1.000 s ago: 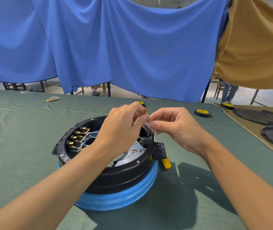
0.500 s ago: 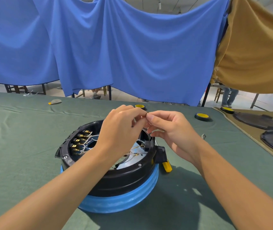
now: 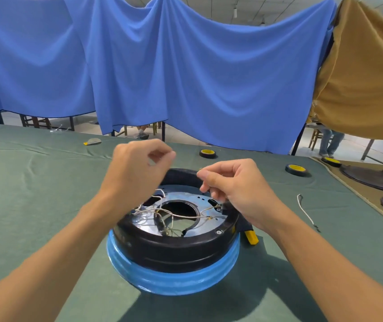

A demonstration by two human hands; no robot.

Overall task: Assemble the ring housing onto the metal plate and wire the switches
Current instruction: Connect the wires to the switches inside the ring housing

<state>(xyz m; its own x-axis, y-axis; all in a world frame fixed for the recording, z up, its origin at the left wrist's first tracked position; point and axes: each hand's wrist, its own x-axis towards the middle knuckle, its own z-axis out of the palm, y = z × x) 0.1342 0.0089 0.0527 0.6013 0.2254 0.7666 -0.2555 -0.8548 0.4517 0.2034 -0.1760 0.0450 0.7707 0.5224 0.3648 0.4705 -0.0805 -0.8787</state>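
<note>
A black ring housing (image 3: 174, 248) sits on a blue ribbed base (image 3: 171, 278) in the middle of the green table. Inside it lies the shiny metal plate (image 3: 183, 197) with a round hole, and thin white wires (image 3: 162, 214) cross the plate. My left hand (image 3: 139, 168) hovers above the housing's left side with fingers curled and thumb against fingertips; whether it pinches anything I cannot make out. My right hand (image 3: 234, 189) is above the right rim and pinches a thin wire end between thumb and forefinger. The switches on the left wall are hidden behind my left arm.
A loose white wire (image 3: 306, 213) lies right of the housing. Two yellow-and-black tape rolls (image 3: 208, 153) (image 3: 296, 169) sit further back. A yellow-handled tool (image 3: 251, 237) pokes out beside the base. Black round covers (image 3: 376, 177) rest on a tan mat at far right.
My two hands, which were pinched together over the housing, have moved apart. The view has moved closer, so the metal plate and its wires show.
</note>
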